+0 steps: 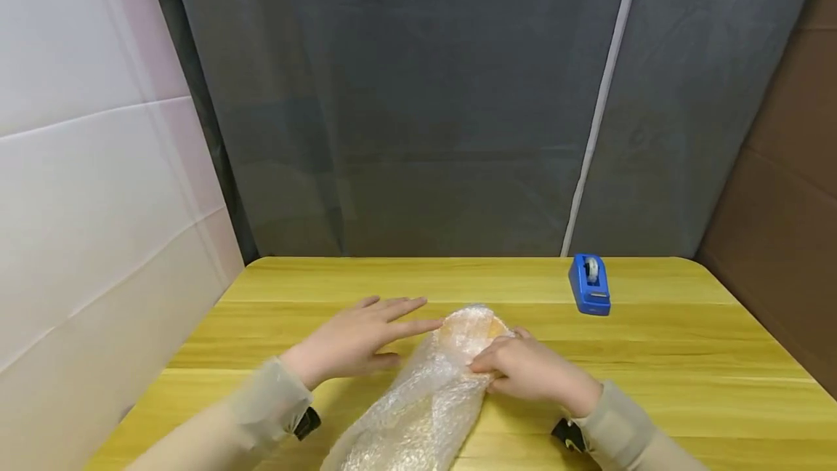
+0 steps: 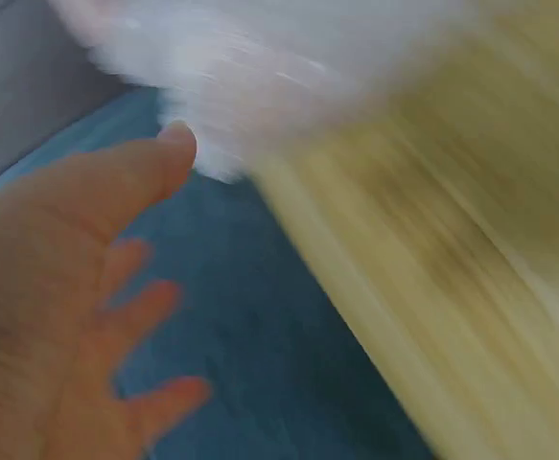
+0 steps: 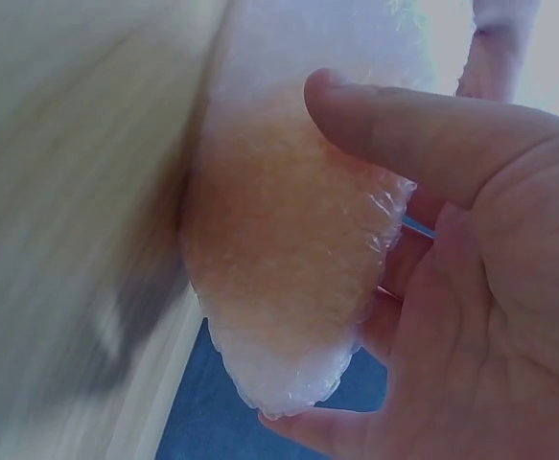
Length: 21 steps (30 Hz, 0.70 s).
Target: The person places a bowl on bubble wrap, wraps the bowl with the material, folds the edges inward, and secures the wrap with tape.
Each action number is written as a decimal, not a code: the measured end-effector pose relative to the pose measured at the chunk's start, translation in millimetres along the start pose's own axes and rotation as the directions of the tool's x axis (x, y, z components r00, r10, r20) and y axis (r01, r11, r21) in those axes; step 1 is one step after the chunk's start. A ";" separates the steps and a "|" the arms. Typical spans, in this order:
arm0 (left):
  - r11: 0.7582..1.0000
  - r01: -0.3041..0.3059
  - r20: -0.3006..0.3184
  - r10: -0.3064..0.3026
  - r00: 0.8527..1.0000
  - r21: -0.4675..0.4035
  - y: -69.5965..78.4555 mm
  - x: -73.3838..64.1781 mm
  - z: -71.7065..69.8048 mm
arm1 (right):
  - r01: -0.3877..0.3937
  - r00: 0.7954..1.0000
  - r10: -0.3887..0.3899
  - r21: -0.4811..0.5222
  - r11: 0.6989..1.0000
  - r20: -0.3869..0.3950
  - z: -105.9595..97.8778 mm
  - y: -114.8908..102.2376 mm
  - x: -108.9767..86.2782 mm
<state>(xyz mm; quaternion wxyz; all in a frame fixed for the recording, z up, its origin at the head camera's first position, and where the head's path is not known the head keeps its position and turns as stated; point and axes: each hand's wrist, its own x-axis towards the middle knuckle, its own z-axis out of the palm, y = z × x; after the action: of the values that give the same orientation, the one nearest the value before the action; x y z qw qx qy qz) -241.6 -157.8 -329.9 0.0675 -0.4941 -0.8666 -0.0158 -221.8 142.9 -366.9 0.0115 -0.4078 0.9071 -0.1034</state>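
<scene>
A long bundle of clear bubble wrap [image 1: 408, 413] lies slantwise on the table, running toward the person. Through its far end shows an orange object [image 3: 279, 220], whose kind the plastic hides. My right hand [image 1: 532, 369] grips this far end from the right side, thumb on top and fingers around the edge and underneath. On the other side my left hand [image 1: 356, 340] hovers with fingers spread and straight, its fingertips close to the wrap. In the left wrist view the wrap [image 2: 260, 86] is blurred, and the left hand [image 2: 58, 278] holds nothing.
At the back right of the yellow wooden table [image 1: 686, 355] stands a blue tape dispenser [image 1: 591, 286] with a roll of tape. A grey curtain [image 1: 425, 107] hangs behind the table; a white panel [image 1: 98, 166] is at left, a brown one [image 1: 778, 202] at right.
</scene>
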 end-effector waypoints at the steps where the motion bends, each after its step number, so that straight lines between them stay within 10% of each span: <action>1: 0.992 -0.041 -0.023 0.044 0.999 0.118 -2.8 -3.8 0.9 | 0.000 1.000 0.000 0.001 1.000 0.001 0.0 -0.1 -0.1; 8: 0.773 -0.251 0.006 0.305 0.952 0.583 -12.2 -12.4 17.0 | -0.003 1.000 0.003 0.005 1.000 0.014 -0.5 -1.0 0.0; 21: 0.624 -0.346 -0.030 0.510 0.860 0.701 0.9 1.8 40.5 | 0.005 1.000 -0.005 0.007 1.000 0.023 4.2 -7.8 -2.0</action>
<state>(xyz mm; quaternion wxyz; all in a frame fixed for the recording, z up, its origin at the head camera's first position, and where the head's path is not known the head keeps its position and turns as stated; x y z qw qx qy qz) -245.8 -152.0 -369.8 0.3412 -0.6230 -0.6545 0.2591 -214.3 138.5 -369.6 0.0234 -0.4111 0.9056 -0.1020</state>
